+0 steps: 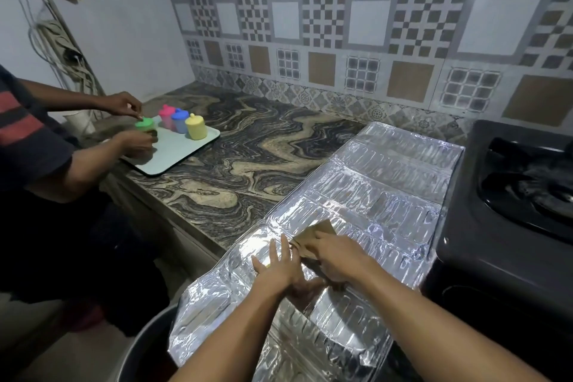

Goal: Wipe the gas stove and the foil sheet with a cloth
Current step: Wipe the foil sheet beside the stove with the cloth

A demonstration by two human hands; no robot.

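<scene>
While the foil sheet [366,195] lay on the table [248,146], its long axis ran from the near edge toward the tiled wall, its near end overhanging that edge. One tan cloth [313,234] sat on it under the right hand [338,257], whose fingers curled onto it; the left hand [279,270] pressed flat beside. One gas stove [508,211] touched the foil's right edge. Bare table lay left, toward one tray [173,155] holding four lidded cups [196,126].

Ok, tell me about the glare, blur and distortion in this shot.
Head view: bright glare patches on the crinkled silver foil sheet; wide-angle bending of the patterned wall tiles toward the edges; the black gas stove sits dim with soft detail.
</scene>
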